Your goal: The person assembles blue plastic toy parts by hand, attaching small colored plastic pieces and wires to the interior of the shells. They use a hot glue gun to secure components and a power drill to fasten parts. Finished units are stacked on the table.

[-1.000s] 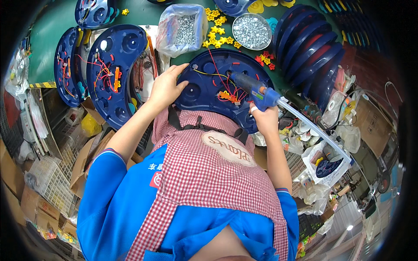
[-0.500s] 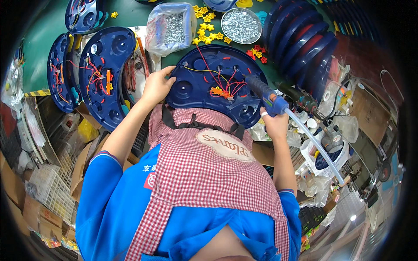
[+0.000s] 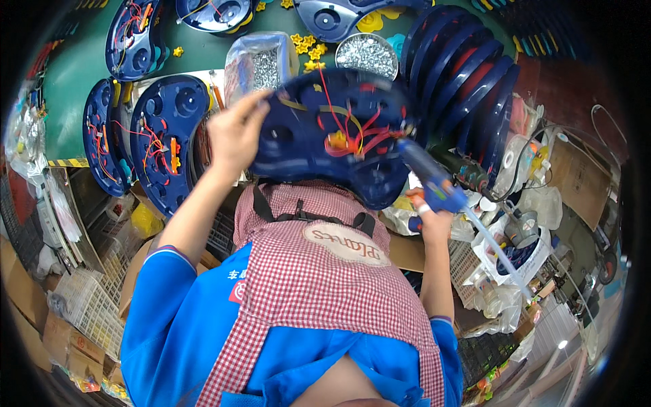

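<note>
My left hand (image 3: 236, 132) is closed on the upper left edge of a dark blue curved plastic panel (image 3: 285, 159), smeared by motion. Red and yellow wires (image 3: 369, 136) run over the panel to a small orange part (image 3: 337, 140) near its middle. In my right hand (image 3: 430, 214) is a blue hot glue gun (image 3: 437, 186), its nozzle pointing up and left at the panel's right end. A long translucent glue stick (image 3: 498, 251) sticks out of the gun's back.
Wired blue panels (image 3: 163, 146) lie at the left. Behind the panel stand a plastic-lined box of screws (image 3: 266, 68) and a round metal dish of small metal parts (image 3: 367, 55), near yellow star pieces (image 3: 308, 49). Stacked blue shells (image 3: 454, 74) and a dark power tool (image 3: 468, 169) are at the right.
The panel has shifted and blurred, its top left edge still in my left hand. My right hand and the glue gun have moved slightly right and down. The whole view has shifted a little.
</note>
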A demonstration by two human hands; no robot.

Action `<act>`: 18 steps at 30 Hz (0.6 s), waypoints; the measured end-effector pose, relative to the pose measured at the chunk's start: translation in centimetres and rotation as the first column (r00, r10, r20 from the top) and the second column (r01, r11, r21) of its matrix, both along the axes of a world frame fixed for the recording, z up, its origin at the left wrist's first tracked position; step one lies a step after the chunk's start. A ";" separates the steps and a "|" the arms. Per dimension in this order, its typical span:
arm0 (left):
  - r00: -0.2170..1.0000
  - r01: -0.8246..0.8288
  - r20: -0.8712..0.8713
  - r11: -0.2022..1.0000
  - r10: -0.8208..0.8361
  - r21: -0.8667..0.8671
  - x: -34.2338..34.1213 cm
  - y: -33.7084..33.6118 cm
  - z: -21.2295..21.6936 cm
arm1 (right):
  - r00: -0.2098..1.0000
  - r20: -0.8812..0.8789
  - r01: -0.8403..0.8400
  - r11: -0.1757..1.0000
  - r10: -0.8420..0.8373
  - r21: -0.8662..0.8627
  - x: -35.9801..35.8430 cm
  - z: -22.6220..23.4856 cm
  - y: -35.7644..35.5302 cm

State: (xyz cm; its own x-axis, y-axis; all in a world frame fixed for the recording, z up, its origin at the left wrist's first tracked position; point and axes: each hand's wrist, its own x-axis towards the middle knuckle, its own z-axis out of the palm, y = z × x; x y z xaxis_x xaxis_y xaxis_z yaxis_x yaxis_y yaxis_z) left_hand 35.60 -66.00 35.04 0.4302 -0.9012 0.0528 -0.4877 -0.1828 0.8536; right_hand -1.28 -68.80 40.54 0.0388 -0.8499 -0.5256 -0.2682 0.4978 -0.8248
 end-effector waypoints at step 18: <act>0.925 0.249 0.218 0.931 -0.311 0.268 -1.5 0.7 -4.4 | 0.848 -0.400 -0.371 0.929 0.347 0.021 5.3 -7.8 -0.5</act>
State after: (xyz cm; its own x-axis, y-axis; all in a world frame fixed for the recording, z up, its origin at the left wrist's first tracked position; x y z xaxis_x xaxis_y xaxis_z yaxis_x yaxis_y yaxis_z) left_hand 34.12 -65.30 30.65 0.1582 -0.9825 -0.0983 -0.7411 -0.1839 0.6458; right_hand 4.06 -69.32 32.73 0.1489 -0.8443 -0.5147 -0.7241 0.2614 -0.6383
